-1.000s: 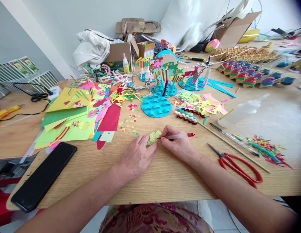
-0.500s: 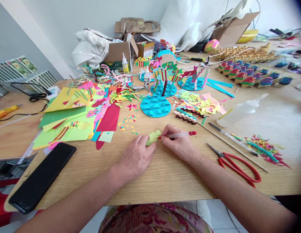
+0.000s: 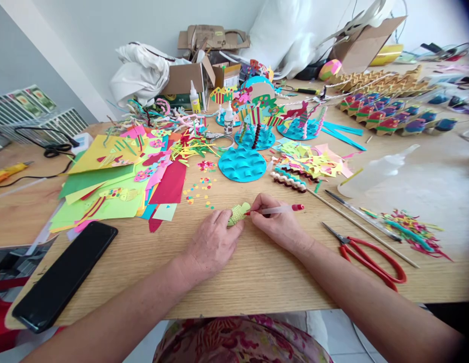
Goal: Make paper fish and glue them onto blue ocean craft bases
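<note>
Between my hands lies a light green paper fish (image 3: pixel 239 214) with scale marks drawn over its body. My left hand (image 3: pixel 214 242) pinches and steadies it on the table, its fingers covering the left end. My right hand (image 3: pixel 276 222) grips a pen (image 3: pixel 282 209) with a red end and a whitish barrel; the tip is at the fish's tail, though I cannot tell whether it touches. A round blue scalloped base (image 3: pixel 242 165) sits just beyond the fish. Small coloured paper dots (image 3: pixel 199 191) are scattered to its left.
Red-handled scissors (image 3: pixel 365 257), a wooden stick (image 3: pixel 363 229) and a black pen (image 3: pixel 363 216) lie right of my hands. A phone (image 3: pixel 66 275) rests at the front left, below stacked coloured paper (image 3: pixel 102 176). Glue bottles (image 3: pixel 228 119) and finished fish stands (image 3: pixel 255 133) stand behind.
Almost nothing differs. The pen's red end has shifted very slightly left; both hands keep their places at the fish.
</note>
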A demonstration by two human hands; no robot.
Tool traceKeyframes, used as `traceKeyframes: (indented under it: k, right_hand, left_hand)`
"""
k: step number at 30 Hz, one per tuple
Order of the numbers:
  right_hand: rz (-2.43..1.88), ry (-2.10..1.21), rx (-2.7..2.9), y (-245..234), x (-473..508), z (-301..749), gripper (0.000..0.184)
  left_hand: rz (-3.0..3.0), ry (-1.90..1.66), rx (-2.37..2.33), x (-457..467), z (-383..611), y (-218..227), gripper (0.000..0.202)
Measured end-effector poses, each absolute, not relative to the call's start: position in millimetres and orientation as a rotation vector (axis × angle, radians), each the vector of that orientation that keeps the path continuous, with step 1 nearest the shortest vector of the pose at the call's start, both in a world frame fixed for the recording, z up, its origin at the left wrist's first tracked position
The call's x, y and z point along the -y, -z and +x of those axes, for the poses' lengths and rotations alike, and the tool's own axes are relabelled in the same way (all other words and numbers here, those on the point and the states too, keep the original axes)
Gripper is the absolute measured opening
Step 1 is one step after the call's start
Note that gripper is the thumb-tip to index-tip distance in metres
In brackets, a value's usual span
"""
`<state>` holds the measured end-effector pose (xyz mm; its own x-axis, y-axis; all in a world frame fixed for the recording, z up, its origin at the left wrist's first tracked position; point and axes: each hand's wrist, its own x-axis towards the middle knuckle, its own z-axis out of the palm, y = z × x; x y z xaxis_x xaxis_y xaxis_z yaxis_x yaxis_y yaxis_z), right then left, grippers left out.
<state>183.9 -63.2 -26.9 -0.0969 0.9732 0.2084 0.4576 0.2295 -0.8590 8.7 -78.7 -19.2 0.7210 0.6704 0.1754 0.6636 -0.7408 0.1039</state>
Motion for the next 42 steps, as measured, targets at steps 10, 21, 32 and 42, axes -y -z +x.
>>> traceKeyframes:
  k: [10,21,32,42]
  right_hand:
    - [-1.323,-0.826,1.629,24.8,61.9,184.6,0.006]
    - [-1.330,-0.858,1.606,23.6,61.6,185.7,0.006]
    - [-1.319,-0.874,1.612,23.5,61.1,186.4,0.006]
    - [-1.351,-0.819,1.696,24.6,63.4,184.3,0.007]
  left_hand:
    - [2.879,-0.307,-1.122,78.8,8.3,17.9,0.031]
    - [2.895,-0.274,-1.143,78.5,9.7,15.5,0.031]
    - [2.896,-0.263,-1.167,77.4,11.8,18.1,0.033]
    - [2.904,-0.281,-1.155,77.9,11.9,17.6,0.033]
